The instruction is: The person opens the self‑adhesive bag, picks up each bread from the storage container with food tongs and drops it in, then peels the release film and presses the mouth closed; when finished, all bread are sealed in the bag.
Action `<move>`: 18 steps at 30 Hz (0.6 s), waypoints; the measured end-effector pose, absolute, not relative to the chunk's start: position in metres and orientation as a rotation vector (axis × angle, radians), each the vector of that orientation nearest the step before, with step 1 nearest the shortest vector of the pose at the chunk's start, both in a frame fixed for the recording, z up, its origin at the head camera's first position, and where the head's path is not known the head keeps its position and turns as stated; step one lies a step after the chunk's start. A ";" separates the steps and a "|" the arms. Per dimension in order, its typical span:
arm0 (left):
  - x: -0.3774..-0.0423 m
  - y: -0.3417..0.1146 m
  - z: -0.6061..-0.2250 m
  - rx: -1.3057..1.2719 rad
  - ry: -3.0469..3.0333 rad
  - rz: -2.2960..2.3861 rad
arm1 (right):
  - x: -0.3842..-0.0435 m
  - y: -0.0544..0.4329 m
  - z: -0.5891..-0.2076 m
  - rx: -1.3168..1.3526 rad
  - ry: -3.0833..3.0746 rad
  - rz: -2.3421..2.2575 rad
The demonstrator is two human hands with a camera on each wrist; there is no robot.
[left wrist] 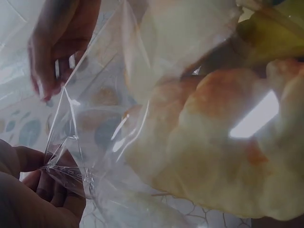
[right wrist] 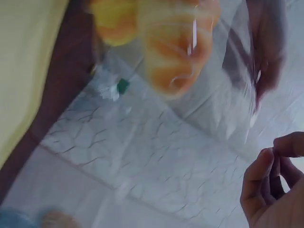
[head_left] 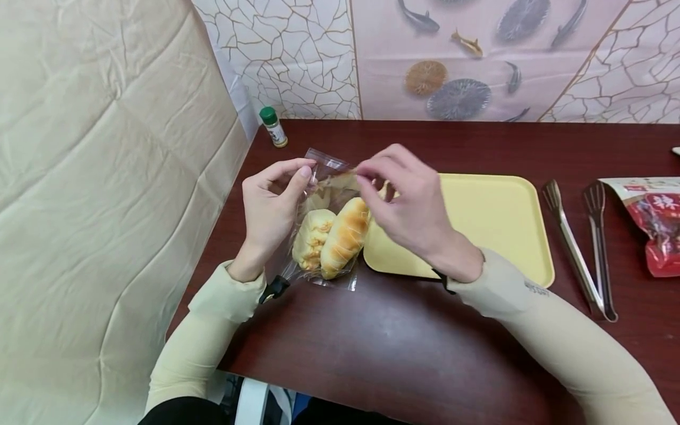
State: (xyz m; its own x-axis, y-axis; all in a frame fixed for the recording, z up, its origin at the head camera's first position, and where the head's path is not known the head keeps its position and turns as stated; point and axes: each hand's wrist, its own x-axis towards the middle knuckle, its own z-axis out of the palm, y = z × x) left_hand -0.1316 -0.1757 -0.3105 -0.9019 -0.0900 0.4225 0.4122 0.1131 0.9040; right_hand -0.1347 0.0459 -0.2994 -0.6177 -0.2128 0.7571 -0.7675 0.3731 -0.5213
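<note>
A clear plastic bag (head_left: 347, 277) hangs between my two hands, with two bread rolls inside. One is a long golden striped roll (head_left: 345, 239); beside it sits a paler, lumpy bread (head_left: 312, 239). My left hand (head_left: 273, 203) pinches the bag's upper left edge between thumb and fingers, wrinkling the film in the left wrist view. At the upper right edge is my right hand (head_left: 406, 198), its thumb and forefinger tips brought together at the film. The right wrist view shows those right fingertips (right wrist: 267, 154) meeting in a pinch. Part of the bag's mouth is behind the right fingers.
Right of the bag lies a yellow tray (head_left: 494, 224), partly under my right forearm. Metal tongs (head_left: 576, 254) lie beyond it, then a red food packet (head_left: 661, 224). A green-capped jar (head_left: 273, 127) stands at the back left. Pale quilted fabric (head_left: 106, 206) borders the table's left side.
</note>
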 end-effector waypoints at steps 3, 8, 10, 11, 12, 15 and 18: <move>-0.129 -0.172 -0.308 -0.316 -2.034 -1.838 | -0.136 0.029 -0.293 0.960 -2.052 1.121; -0.126 -0.169 -0.307 -0.347 -2.020 -1.842 | -0.141 0.014 -0.285 0.988 -2.096 1.052; -0.125 -0.169 -0.307 -0.374 -2.019 -1.831 | -0.142 0.011 -0.283 0.980 -2.110 1.045; -0.125 -0.169 -0.306 -0.392 -2.018 -1.822 | -0.143 0.010 -0.283 0.981 -2.116 1.040; -0.125 -0.170 -0.306 -0.411 -2.020 -1.809 | -0.144 0.010 -0.283 0.981 -2.121 1.035; -0.125 -0.172 -0.305 -0.482 -2.018 -1.751 | -0.144 0.008 -0.282 0.996 -2.132 0.997; -0.126 -0.174 -0.304 -0.555 -2.044 -1.606 | -0.144 0.008 -0.281 1.021 -2.125 0.901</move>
